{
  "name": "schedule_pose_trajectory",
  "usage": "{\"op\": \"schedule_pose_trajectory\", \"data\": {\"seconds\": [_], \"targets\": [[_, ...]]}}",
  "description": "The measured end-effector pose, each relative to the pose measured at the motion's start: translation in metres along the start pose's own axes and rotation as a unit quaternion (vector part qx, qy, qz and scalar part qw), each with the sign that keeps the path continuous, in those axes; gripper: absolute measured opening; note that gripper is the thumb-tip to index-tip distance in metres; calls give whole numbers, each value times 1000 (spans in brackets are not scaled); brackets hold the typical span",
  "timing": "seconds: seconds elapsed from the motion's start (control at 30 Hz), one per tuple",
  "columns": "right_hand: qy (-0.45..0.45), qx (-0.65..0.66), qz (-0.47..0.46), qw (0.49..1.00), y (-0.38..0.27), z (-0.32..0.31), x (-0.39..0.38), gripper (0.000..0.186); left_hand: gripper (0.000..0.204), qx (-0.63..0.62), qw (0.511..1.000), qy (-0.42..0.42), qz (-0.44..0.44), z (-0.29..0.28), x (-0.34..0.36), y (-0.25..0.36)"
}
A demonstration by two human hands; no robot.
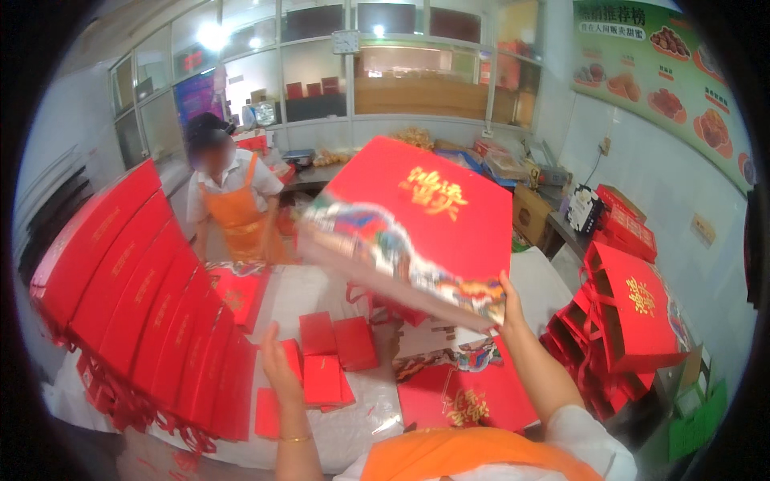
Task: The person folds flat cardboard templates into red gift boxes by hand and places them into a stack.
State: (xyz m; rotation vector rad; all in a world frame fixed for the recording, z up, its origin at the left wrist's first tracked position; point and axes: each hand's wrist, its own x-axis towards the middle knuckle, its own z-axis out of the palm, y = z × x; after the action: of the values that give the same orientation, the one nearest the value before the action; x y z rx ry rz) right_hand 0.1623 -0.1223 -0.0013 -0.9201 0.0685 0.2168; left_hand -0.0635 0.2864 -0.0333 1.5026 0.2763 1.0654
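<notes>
Centrally, the right hand [507,309] pinches the large flat red cardboard box lid [413,224] by its lower-right corner; the left hand [277,361] hovers spread, empty, lower left.

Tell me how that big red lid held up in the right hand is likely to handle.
The big red lid probably stays stiff: it holds flat though the right hand grips only one corner. It seems light for its size, being lifted one-handed. Its broad face may wobble or catch air when swung. The left hand hovers open over the small red boxes.
</notes>
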Motion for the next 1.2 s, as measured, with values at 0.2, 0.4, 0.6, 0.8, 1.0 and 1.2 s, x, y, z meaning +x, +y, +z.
{"op": "schedule_pose_trajectory", "data": {"seconds": [0.2, 0.4, 0.6, 0.8, 1.0, 1.2], "targets": [[-50, 86, -107, 989, -30, 77, 102, 59, 28, 2, 981, -97, -167, -4, -83, -34], [-21, 125, -153, 980, -22, 114, 167, 47, 25, 13, 954, -94, -286, -34, -146, -55], [55, -33, -346, 936, -30, 139, 181, 87, 52, 176, 907, -165, -345, -38, -139, 16], [40, -123, -421, 898, -77, 148, 182, 94, 46, 149, 919, -185, -314, -35, -151, -11], [84, -355, -646, 670, -73, 181, 159, 100, 36, 70, 928, -141, -337, -39, -154, -54], [38, -518, -754, 403, -102, 200, 141, 105, 31, 116, 929, -177, -304, -46, -164, -79]]}}
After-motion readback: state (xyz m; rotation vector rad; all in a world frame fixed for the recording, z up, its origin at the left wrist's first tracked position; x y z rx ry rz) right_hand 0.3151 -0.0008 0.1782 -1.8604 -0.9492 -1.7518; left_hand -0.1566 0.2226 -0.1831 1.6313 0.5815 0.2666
